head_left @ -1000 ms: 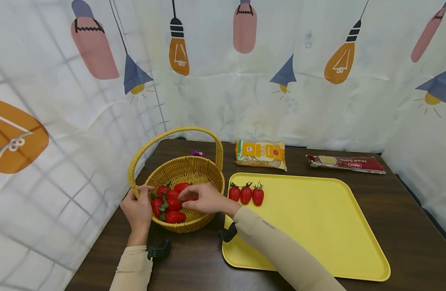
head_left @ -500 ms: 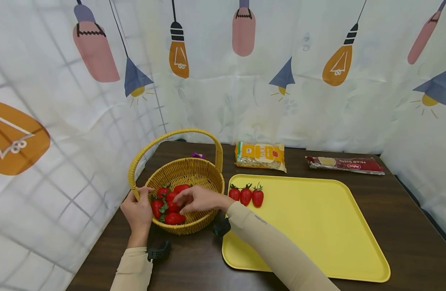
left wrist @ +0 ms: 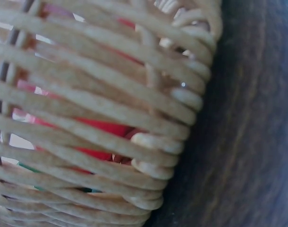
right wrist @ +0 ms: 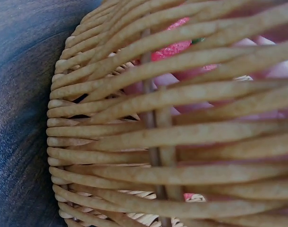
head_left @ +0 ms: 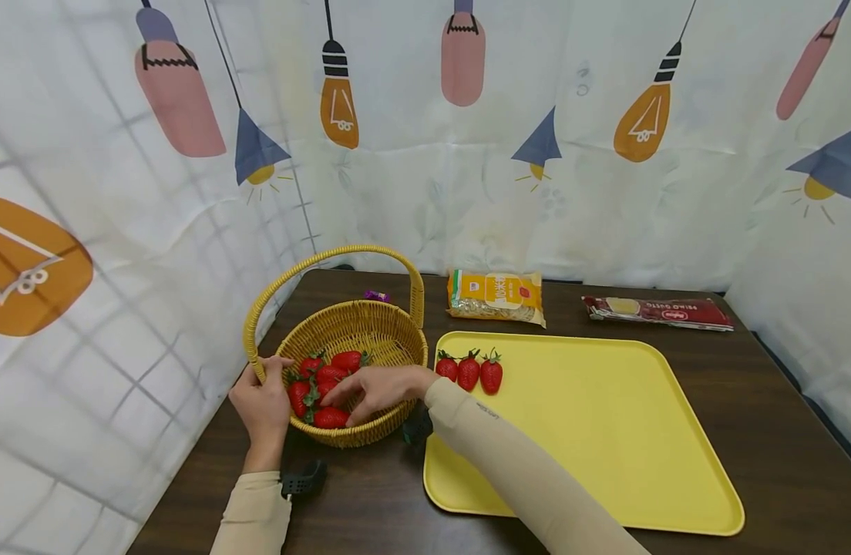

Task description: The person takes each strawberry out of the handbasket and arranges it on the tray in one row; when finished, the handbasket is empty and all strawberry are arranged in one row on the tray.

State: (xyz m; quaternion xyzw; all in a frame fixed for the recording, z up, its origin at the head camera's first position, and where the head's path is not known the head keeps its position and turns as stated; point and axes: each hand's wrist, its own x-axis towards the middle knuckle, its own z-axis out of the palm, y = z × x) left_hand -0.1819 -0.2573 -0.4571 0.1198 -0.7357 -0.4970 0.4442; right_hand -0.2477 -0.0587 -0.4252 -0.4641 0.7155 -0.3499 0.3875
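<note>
My left hand (head_left: 262,402) grips the left side of a yellow wicker basket (head_left: 391,327), at the rim by the foot of its tall handle. Several red strawberries lie in the basket's left part. My right hand (head_left: 382,388) reaches over the right rim, fingers spread above the strawberries. Its thumb is close to the front strawberry (head_left: 330,418); whether it touches is unclear. Both wrist views show mostly the basket's woven wall (left wrist: 87,99), with red fruit (right wrist: 172,47) glimpsed through the gaps.
Right of the basket lies a yellow tray (head_left: 578,432) bearing three strawberries (head_left: 469,374) in a row at its back left. Behind stand an orange-and-yellow food packet (head_left: 496,297) and a dark red packet (head_left: 657,312). A small purple wrapper (head_left: 377,296) lies behind the basket.
My right hand has shifted slightly left and toward the front inside the basket, from the middle strawberries to the front one. The left hand has stayed on the basket.
</note>
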